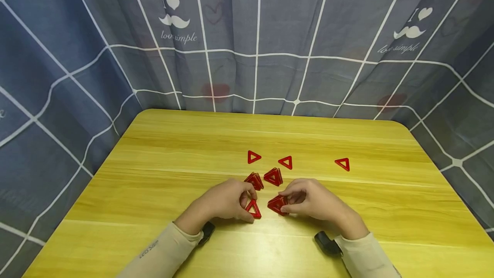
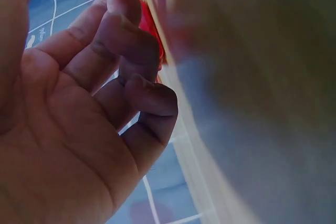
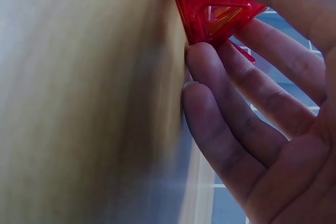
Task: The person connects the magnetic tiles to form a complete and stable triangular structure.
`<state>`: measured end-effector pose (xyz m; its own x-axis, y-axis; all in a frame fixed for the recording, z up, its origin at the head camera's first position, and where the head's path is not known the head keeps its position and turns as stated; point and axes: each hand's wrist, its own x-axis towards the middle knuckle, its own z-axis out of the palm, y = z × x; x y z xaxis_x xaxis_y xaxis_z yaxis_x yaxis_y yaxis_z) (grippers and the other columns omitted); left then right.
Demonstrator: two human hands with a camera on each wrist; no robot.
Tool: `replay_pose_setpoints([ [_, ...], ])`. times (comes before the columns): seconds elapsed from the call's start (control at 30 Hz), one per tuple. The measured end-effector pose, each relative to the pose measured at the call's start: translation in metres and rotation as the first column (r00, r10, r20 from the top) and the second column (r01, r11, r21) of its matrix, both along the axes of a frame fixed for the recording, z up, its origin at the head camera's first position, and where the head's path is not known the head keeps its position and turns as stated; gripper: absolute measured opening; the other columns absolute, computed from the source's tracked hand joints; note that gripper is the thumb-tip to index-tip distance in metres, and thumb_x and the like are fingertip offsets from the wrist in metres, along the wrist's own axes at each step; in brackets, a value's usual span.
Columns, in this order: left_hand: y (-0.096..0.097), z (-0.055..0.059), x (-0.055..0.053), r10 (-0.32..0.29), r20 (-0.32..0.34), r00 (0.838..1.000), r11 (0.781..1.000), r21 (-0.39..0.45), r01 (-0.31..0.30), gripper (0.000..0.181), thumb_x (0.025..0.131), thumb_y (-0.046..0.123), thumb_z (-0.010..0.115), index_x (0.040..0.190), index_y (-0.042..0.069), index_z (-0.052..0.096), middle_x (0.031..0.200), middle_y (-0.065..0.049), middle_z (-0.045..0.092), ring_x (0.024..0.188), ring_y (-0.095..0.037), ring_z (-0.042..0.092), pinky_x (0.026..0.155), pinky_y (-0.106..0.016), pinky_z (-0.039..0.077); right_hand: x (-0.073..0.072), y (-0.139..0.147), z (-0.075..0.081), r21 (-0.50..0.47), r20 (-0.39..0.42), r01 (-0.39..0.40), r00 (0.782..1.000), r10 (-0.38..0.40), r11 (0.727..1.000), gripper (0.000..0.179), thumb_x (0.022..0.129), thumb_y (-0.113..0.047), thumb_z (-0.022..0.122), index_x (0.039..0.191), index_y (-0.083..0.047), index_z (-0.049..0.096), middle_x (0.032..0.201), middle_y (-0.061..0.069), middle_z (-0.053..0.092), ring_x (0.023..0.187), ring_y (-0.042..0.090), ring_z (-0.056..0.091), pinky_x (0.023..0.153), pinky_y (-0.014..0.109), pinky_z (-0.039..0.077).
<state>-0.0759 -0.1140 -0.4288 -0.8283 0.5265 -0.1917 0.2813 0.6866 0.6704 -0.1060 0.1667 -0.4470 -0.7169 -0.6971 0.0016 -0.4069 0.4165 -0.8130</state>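
In the head view, my left hand (image 1: pixel 230 200) pinches a single red triangle frame (image 1: pixel 257 215) between thumb and fingers, low over the table. To its right, my right hand (image 1: pixel 308 198) grips the side of a small stack of red triangles (image 1: pixel 275 204), thumb in front and fingers behind. The right wrist view has the translucent red triangles (image 3: pixel 197 19) at the fingertips, standing on the wooden surface. In the left wrist view the palm and curled fingers hide most of the piece. Two more stacks, a left one (image 1: pixel 254 181) and a right one (image 1: pixel 273 176), sit just beyond the hands.
Three loose red triangles lie farther back: a left one (image 1: pixel 253 157), a middle one (image 1: pixel 286 162) and one off to the right (image 1: pixel 343 164). The yellow wooden table (image 1: pixel 185 149) ends at a blue-grey checked curtain (image 1: pixel 231 72) behind and at both sides.
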Motion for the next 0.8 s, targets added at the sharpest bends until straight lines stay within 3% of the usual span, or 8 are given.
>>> replay_pose_setpoints([
  [0.23, 0.001, -0.003, 0.001, -0.027, -0.003, 1.000, 1.000, -0.006, 0.027, 0.040, 0.073, 0.025, 0.092, 0.103, 0.014, 0.067, 0.068, 0.006, 0.055, 0.059, -0.005, 0.048, 0.058, -0.025, 0.042, -0.001, 0.001, 0.000, 0.000, -0.023, -0.005, 1.000, 0.005, 1.000, 0.032, 0.084, -0.028, 0.084, 0.111, -0.011, 0.077, 0.101, -0.006, 0.069, 0.084, 0.011, 0.067, 0.076, 0.030, 0.056],
  [0.6, -0.015, 0.001, -0.003, -0.110, 0.096, 0.989, 0.992, 0.066, 0.104, 0.050, 0.077, 0.014, 0.089, 0.122, 0.012, 0.067, 0.081, -0.006, 0.060, 0.068, -0.008, 0.049, 0.063, -0.026, 0.042, -0.003, 0.006, 0.000, 0.005, -0.039, -0.002, 0.999, 0.002, 1.000, 0.031, 0.085, -0.027, 0.084, 0.110, -0.011, 0.077, 0.101, -0.007, 0.069, 0.085, 0.013, 0.067, 0.077, 0.030, 0.056],
  [0.8, -0.016, -0.001, -0.004, -0.113, 0.100, 0.989, 0.992, 0.070, 0.106, 0.043, 0.080, 0.014, 0.088, 0.118, 0.015, 0.068, 0.078, -0.005, 0.057, 0.065, -0.008, 0.047, 0.062, -0.026, 0.040, -0.004, 0.007, 0.000, 0.014, -0.054, 0.005, 0.999, -0.005, 1.000, 0.030, 0.084, -0.027, 0.085, 0.109, -0.013, 0.077, 0.100, -0.008, 0.069, 0.086, 0.015, 0.067, 0.077, 0.031, 0.056],
])
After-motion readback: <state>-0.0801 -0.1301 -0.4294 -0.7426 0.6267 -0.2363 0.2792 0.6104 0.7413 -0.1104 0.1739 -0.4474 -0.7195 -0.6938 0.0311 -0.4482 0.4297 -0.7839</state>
